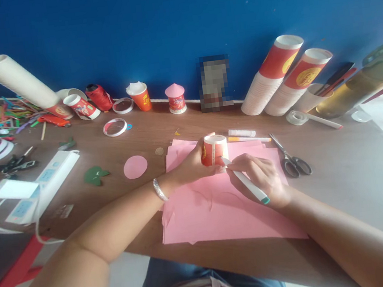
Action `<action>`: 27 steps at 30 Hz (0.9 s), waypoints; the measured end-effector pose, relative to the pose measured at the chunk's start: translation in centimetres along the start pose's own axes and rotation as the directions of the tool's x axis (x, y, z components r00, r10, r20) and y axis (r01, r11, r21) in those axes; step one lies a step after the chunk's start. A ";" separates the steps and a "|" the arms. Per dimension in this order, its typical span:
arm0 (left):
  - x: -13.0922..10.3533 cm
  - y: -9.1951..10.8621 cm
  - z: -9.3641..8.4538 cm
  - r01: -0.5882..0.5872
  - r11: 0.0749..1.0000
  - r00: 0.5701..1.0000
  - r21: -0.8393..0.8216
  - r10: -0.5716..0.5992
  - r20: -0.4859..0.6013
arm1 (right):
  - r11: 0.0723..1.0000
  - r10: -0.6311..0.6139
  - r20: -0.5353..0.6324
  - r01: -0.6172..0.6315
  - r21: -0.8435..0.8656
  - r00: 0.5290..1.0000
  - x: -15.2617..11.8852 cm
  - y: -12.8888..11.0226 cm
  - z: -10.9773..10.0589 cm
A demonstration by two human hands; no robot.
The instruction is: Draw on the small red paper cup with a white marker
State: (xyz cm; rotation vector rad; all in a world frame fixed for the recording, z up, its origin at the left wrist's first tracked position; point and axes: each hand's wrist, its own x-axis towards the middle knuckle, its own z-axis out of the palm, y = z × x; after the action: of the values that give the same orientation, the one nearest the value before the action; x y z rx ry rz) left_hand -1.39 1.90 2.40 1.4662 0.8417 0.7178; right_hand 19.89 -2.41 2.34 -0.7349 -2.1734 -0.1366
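Note:
A red and white paper cup point(214, 151) is held above a stack of pink paper point(217, 210). My left hand point(194, 164) wraps round its left side and underside, fingers closed on it. In my right hand point(260, 177) is a white marker point(247, 182) with a green end. The marker's tip is at the cup's lower right side; whether it touches is too small to tell. Behind the cup, on the paper's back edge, lie a white tube-like stick point(242, 133) and an orange and white marker point(249, 139). Black-handled scissors point(293, 163) lie right of the paper.
Stacked cups point(267, 76) lean at the back right near a tape roll point(297, 117). A small cup with a pink cone roof point(176, 99) stands at the back. On the left are a pink disc point(135, 167), green scraps point(95, 175) and a power strip point(48, 182) with cables.

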 end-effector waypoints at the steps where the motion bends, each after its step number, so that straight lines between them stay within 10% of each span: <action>1: 0.0 0.0 0.0 -0.003 1.000 1.000 -0.011 0.003 0.008 | 1.000 0.003 0.003 -0.003 -0.008 1.000 0.0 -0.1 0.0; 27: 0.0 -0.1 -0.2 -0.006 1.000 1.000 -0.012 0.006 0.026 | 0.999 -0.024 -0.002 0.024 0.034 1.000 0.3 -0.8 -0.1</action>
State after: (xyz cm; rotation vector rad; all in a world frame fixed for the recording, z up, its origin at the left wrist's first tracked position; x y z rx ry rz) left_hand -1.53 2.03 2.34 1.4651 0.8123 0.7055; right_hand 19.34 -2.96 2.76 -0.6892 -2.1778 -0.1118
